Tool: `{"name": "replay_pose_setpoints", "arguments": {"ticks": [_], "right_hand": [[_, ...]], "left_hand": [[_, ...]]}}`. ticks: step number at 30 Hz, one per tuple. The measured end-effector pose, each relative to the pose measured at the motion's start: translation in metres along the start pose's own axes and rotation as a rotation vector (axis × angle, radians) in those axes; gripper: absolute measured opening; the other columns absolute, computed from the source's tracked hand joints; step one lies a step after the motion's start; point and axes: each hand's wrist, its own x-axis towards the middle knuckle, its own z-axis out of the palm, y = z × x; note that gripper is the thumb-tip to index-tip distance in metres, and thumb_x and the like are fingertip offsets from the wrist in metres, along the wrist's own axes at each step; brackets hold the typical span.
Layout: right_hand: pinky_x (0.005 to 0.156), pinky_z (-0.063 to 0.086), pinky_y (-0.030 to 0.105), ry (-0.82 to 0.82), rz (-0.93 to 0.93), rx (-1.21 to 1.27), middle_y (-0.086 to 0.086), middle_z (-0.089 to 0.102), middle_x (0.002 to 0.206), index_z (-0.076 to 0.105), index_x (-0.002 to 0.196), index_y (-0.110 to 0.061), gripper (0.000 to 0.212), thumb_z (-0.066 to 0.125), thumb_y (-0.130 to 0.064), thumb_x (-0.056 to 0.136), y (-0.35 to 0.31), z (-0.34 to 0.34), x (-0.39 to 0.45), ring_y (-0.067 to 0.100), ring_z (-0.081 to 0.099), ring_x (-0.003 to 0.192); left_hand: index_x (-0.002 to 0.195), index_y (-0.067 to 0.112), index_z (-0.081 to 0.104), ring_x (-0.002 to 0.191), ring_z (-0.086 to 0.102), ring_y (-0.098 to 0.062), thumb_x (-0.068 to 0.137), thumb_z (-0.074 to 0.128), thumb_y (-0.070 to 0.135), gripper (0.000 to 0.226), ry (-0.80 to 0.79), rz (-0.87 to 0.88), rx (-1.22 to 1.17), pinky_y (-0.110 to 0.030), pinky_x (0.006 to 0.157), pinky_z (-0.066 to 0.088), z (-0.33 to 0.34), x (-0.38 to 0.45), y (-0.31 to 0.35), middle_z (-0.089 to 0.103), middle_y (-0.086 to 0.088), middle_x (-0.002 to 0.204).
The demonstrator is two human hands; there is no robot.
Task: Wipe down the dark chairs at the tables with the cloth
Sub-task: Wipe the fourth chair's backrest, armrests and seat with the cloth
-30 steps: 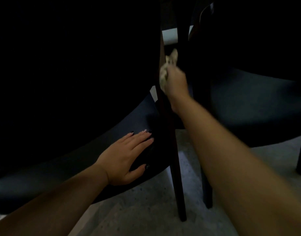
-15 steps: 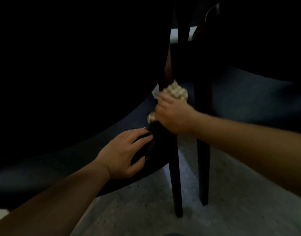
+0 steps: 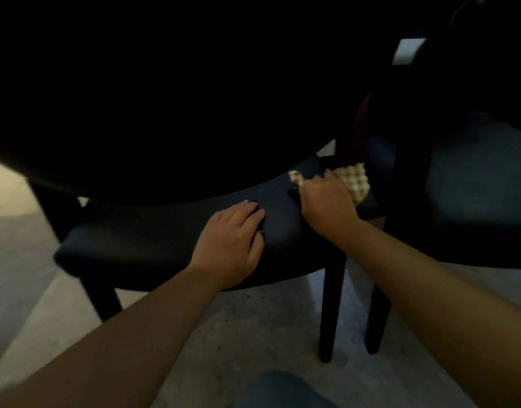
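A dark chair (image 3: 153, 248) with a padded seat stands in the middle of the head view, pushed under a dark table. My left hand (image 3: 228, 245) rests on the seat, fingers slightly bent, holding nothing. My right hand (image 3: 327, 204) holds a pale waffle-textured cloth (image 3: 354, 181) and presses it onto the seat's right rear corner, beside the chair's back post. Part of the cloth is hidden under my fingers.
The dark table (image 3: 165, 98) overhangs the seat and fills the upper view. A second dark chair (image 3: 474, 195) stands close on the right; its legs (image 3: 377, 319) are next to the first chair's leg. Pale speckled floor (image 3: 253, 334) lies below. My knee (image 3: 279, 390) shows at the bottom.
My right hand has brought the cloth down from the chair's back post onto the seat's rear corner. The view has shifted, showing more of the seat. My left hand stays on the seat.
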Motion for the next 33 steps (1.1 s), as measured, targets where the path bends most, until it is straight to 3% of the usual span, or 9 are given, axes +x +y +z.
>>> {"name": "replay_pose_setpoints", "arguments": {"ticks": [4, 7, 10, 13, 17, 19, 25, 28, 33], "right_hand": [[0.068, 0.037, 0.042, 0.183, 0.343, 0.425, 0.031, 0.061, 0.094, 0.060, 0.087, 0.008, 0.026, 0.042, -0.007, 0.097, -0.016, 0.010, -0.005, 0.042, 0.058, 0.084], [0.065, 0.033, 0.039, 0.215, 0.341, 0.481, 0.032, 0.060, 0.091, 0.058, 0.085, 0.008, 0.027, 0.043, -0.010, 0.099, -0.011, 0.010, -0.007, 0.042, 0.057, 0.081], [0.062, 0.032, 0.037, 0.235, 0.280, 0.421, 0.031, 0.060, 0.088, 0.058, 0.084, 0.006, 0.018, 0.047, -0.003, 0.095, -0.027, -0.004, -0.013, 0.044, 0.058, 0.080], [0.076, 0.050, 0.059, 0.315, 0.087, 0.327, 0.031, 0.067, 0.094, 0.067, 0.090, 0.011, 0.017, 0.055, 0.007, 0.079, -0.076, -0.007, -0.030, 0.051, 0.064, 0.091], [0.103, 0.009, 0.075, 0.182, 0.202, 0.354, 0.014, 0.060, 0.128, 0.066, 0.115, -0.002, 0.026, 0.052, -0.008, 0.094, -0.110, -0.004, -0.035, 0.040, 0.039, 0.134], [0.103, 0.013, 0.072, 0.143, 0.295, 0.275, 0.012, 0.056, 0.135, 0.067, 0.113, -0.007, 0.024, 0.054, -0.013, 0.095, -0.114, -0.004, -0.038, 0.047, 0.031, 0.136], [0.090, 0.040, 0.051, 0.140, 0.316, 0.258, 0.024, 0.060, 0.114, 0.068, 0.103, -0.001, 0.026, 0.046, -0.013, 0.097, -0.185, -0.016, -0.029, 0.043, 0.054, 0.102], [0.094, 0.043, 0.051, 0.190, 0.297, 0.307, 0.027, 0.060, 0.122, 0.069, 0.107, 0.002, 0.022, 0.056, -0.008, 0.093, -0.257, -0.014, -0.019, 0.044, 0.057, 0.104], [0.095, 0.049, 0.044, 0.293, 0.301, 0.480, 0.020, 0.066, 0.112, 0.066, 0.108, 0.004, 0.026, 0.048, -0.009, 0.094, -0.355, -0.021, 0.013, 0.033, 0.062, 0.104]], "left_hand": [[0.152, 0.019, 0.030, 0.148, 0.020, -0.020, 0.098, 0.018, 0.047, 0.062, -0.102, -0.115, 0.092, -0.039, 0.121, 0.014, -0.010, -0.045, -0.035, 0.027, -0.004, 0.158], [0.152, 0.037, -0.007, 0.148, -0.017, -0.013, 0.096, 0.004, 0.060, 0.061, -0.213, -0.163, 0.076, -0.038, 0.118, -0.015, -0.015, -0.063, -0.061, -0.010, 0.007, 0.160], [0.146, 0.043, -0.015, 0.143, -0.029, -0.008, 0.092, 0.006, 0.061, 0.061, -0.252, -0.147, 0.032, -0.035, 0.114, -0.024, -0.015, -0.063, -0.068, -0.021, 0.012, 0.156], [0.153, 0.035, 0.003, 0.145, -0.020, -0.003, 0.102, 0.029, 0.044, 0.058, -0.207, -0.112, -0.144, -0.028, 0.114, -0.022, -0.016, -0.065, -0.078, -0.007, 0.011, 0.160], [0.141, 0.019, 0.048, 0.136, 0.023, 0.013, 0.097, 0.050, 0.007, 0.045, 0.019, -0.220, -0.588, -0.003, 0.110, 0.008, -0.034, -0.079, -0.099, 0.039, 0.008, 0.149], [0.128, 0.020, 0.061, 0.118, 0.046, 0.013, 0.095, 0.053, 0.005, 0.037, 0.134, -0.313, -0.612, 0.003, 0.099, 0.025, -0.045, -0.091, -0.115, 0.057, 0.007, 0.132], [0.097, 0.026, 0.067, 0.084, 0.060, 0.008, 0.089, 0.052, 0.001, 0.030, 0.635, -0.632, -0.748, -0.006, 0.073, 0.046, -0.063, -0.124, -0.182, 0.065, 0.020, 0.093], [0.105, 0.023, 0.062, 0.095, 0.057, 0.003, 0.093, 0.047, 0.008, 0.024, 0.789, -0.900, -0.889, -0.023, 0.090, 0.048, -0.062, -0.122, -0.216, 0.062, 0.011, 0.101], [0.128, 0.017, 0.055, 0.118, 0.055, -0.015, 0.102, 0.033, 0.041, 0.042, 0.570, -1.246, -1.726, -0.043, 0.112, 0.032, -0.052, -0.112, -0.270, 0.066, 0.002, 0.117]]}}
